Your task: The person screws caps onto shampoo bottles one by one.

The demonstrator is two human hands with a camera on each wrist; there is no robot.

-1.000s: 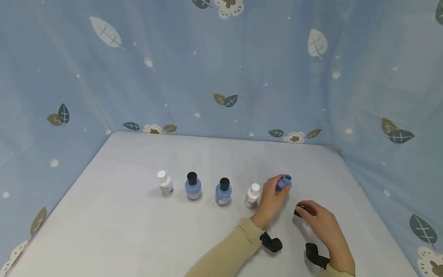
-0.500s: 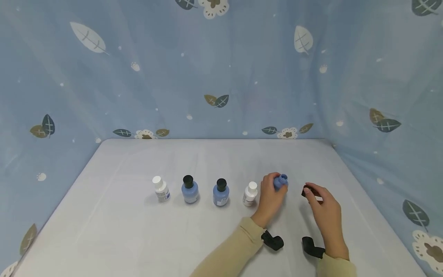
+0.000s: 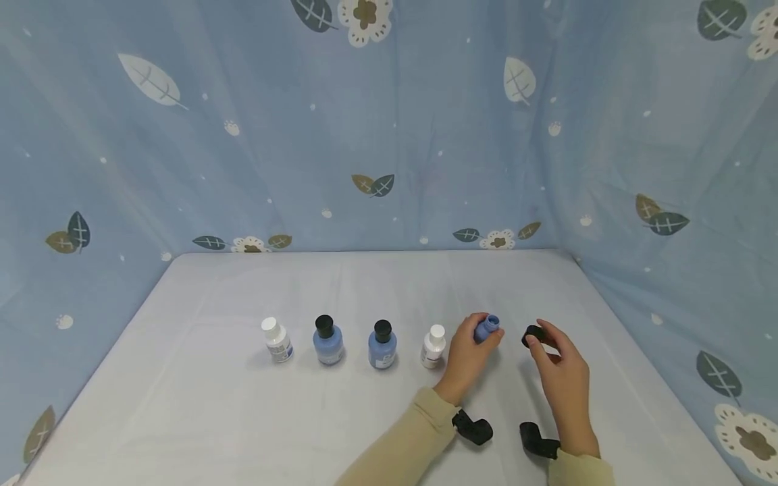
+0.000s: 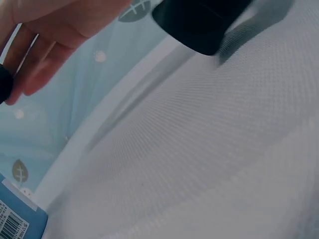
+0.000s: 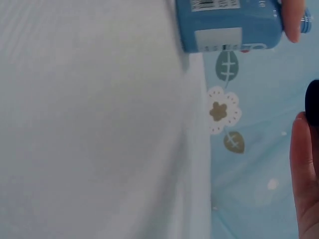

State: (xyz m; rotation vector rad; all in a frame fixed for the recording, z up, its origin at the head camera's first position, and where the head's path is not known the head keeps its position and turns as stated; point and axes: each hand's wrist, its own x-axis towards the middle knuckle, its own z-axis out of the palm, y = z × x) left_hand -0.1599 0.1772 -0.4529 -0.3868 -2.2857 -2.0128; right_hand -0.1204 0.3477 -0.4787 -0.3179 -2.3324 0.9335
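Observation:
In the head view my left hand (image 3: pixel 467 361) grips an uncapped blue bottle (image 3: pixel 484 330) standing on the white table, its open mouth facing up. To its right, my right hand (image 3: pixel 564 381) pinches a round black cap (image 3: pixel 532 336) between thumb and fingers, above the table and apart from the bottle. The right wrist view has the blue bottle (image 5: pixel 229 30) with its white label, a finger of the left hand near its neck, and the black cap (image 5: pixel 313 103) at the right edge. Only a corner of the bottle (image 4: pixel 25 219) appears in the left wrist view.
Left of the hands stand a white bottle (image 3: pixel 433 348), two blue bottles with black caps (image 3: pixel 382 346), (image 3: pixel 329 343) and another white bottle (image 3: pixel 278 342), in a row. A patterned blue curtain (image 3: pixel 389 135) encloses the table's back and sides. Black devices (image 3: pixel 474 428) sit at both wrists.
My right hand has carried the black cap farther back over the table, level with the bottle's mouth, and turned it. The left hand keeps its grip on the bottle. The head view has shifted slightly.

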